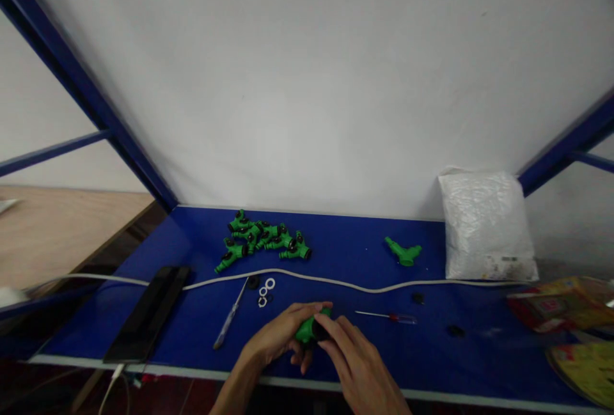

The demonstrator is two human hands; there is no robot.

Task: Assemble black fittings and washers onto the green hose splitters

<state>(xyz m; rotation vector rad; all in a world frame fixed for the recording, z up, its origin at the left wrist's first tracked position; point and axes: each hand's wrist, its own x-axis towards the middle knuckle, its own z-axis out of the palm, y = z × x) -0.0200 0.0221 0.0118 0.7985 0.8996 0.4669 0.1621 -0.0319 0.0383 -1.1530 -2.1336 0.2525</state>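
My left hand (284, 330) is wrapped round a green Y-shaped hose connector (304, 332) with a black ring, close to the table's front edge. The fingers of my right hand (352, 354) press on the black ring (318, 329) at the connector's right end. Part of the connector is hidden by my fingers. To the left lie several small white and black rings (263, 291) and a clear-handled screwdriver (229, 320). A second screwdriver with a red collar (393, 318) lies to the right.
Several green connectors with black parts (268, 239) are piled at the back left; a bare green one (403, 252) lies back right. A white cable (316, 279) crosses the blue table (345, 249). A phone (148, 313), a white package (487, 226) and colourful packets (561, 306) lie around.
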